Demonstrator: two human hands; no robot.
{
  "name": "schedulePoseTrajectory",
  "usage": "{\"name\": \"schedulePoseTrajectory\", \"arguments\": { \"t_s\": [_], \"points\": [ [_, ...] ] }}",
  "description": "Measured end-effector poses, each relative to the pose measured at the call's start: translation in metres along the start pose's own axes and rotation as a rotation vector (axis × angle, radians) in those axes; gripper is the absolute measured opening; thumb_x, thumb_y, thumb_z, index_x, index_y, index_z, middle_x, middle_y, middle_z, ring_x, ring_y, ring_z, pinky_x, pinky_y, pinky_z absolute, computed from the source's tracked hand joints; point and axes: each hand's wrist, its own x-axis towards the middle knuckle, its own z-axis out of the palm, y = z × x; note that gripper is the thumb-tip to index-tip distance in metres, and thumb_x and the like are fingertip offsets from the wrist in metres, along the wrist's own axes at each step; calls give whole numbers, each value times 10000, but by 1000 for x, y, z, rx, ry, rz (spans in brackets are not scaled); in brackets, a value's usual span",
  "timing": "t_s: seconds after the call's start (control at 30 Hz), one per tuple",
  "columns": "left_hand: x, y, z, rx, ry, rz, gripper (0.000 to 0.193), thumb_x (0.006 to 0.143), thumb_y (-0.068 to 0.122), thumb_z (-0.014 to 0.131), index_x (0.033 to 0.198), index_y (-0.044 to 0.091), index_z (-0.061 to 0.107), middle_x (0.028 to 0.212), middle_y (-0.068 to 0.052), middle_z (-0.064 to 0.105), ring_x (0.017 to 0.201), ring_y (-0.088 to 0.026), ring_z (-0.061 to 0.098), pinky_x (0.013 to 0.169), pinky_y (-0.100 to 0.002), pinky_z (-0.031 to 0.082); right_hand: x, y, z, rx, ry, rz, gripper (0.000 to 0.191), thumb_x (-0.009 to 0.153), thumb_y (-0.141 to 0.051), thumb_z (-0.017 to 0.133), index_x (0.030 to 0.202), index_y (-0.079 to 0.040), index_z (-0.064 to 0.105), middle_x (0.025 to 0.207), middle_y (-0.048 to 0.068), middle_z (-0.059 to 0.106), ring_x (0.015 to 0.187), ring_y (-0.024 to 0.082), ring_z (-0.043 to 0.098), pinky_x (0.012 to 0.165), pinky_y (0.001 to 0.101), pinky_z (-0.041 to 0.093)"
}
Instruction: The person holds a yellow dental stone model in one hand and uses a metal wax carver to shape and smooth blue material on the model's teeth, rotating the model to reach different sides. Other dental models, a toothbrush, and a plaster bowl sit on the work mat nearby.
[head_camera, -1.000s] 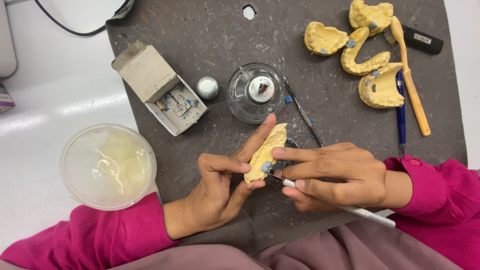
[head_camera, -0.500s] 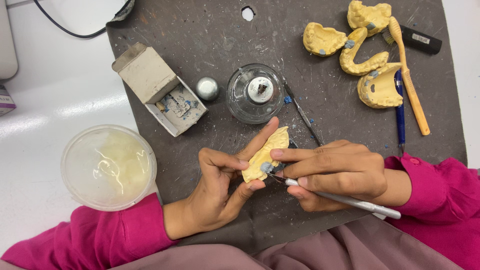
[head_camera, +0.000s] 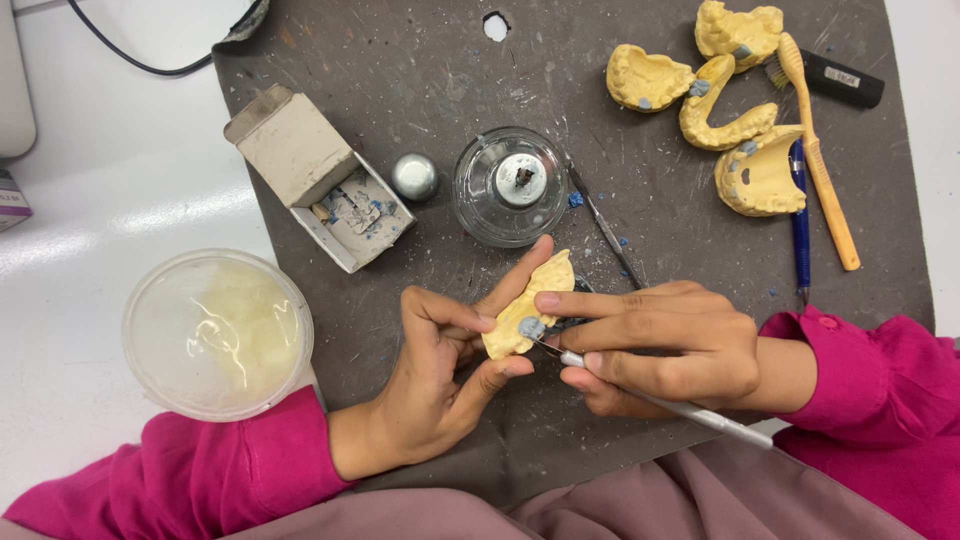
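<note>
I look down on a dark, scratched work mat (head_camera: 420, 80) lying on a white table (head_camera: 120, 200), the largest things here. Well to the left of my grip stands a round clear plastic tub (head_camera: 217, 333) with pale liquid. Above and left of the grip lies an open cardboard box (head_camera: 320, 175) with blue flecks inside, a small metal cap (head_camera: 414, 176) beside it, and a glass spirit lamp (head_camera: 511, 186) just above my fingers. Far up and to the right rest four more yellow plaster moulds (head_camera: 730, 120), a toothbrush (head_camera: 820, 165) and a blue pen (head_camera: 800, 230).

My left hand (head_camera: 440, 385) is clenched around a yellow plaster mould (head_camera: 527, 305), pinched between thumb and fingers and lifted off the mat at the centre. My right hand (head_camera: 660, 345) grasps a thin metal tool (head_camera: 660, 402) like a pen, its tip touching a small blob of blue wax (head_camera: 531, 327) on the mould's lower edge.

I judge the work mid-way: the wax is already on this mould and is being shaped. The other moulds also carry blue spots; whether those are finished I cannot tell.
</note>
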Motion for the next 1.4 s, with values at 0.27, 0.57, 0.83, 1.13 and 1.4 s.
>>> {"name": "schedulePoseTrajectory", "arguments": {
  "t_s": [0.27,0.57,0.83,1.13,1.4],
  "points": [
    [4,-2,1,26,1,78,367,1127,105,560,1162,99,195,1722,-393,226,1547,-296,393,1174,-357,490,-8,0,-1,253,37,154,281,931,-8,764,1117,-56,559,999,151,761,1124,404,755,770,395,706],
    [2,1,2,-106,3,-16,362,1115,111,583,1165,87,225,1716,-390,247,1485,-273,486,1100,-329,533,-7,2,1,71,26,36,321,888,1,781,1105,-46,549,951,160,748,1059,405,768,684,381,694],
    [-2,1,-1,-104,21,-92,323,1126,142,552,1191,72,243,1653,-364,418,1326,-168,584,988,-253,536,-7,-2,4,49,62,77,322,882,19,800,1088,-50,562,903,109,732,1045,375,779,614,322,657],
    [-2,0,0,-51,36,-82,344,1113,157,576,1179,67,252,1635,-354,442,1239,-155,633,953,-255,569,-3,-4,3,28,48,73,274,879,-5,821,1015,-33,585,884,121,730,1059,386,766,587,332,637],
    [-2,-1,0,-68,40,-87,331,1129,168,552,1194,74,242,1633,-357,453,1270,-156,615,976,-253,555,-3,-6,0,41,18,42,279,866,15,799,1020,-29,571,876,118,720,1051,396,770,615,354,661]
  ]
}}
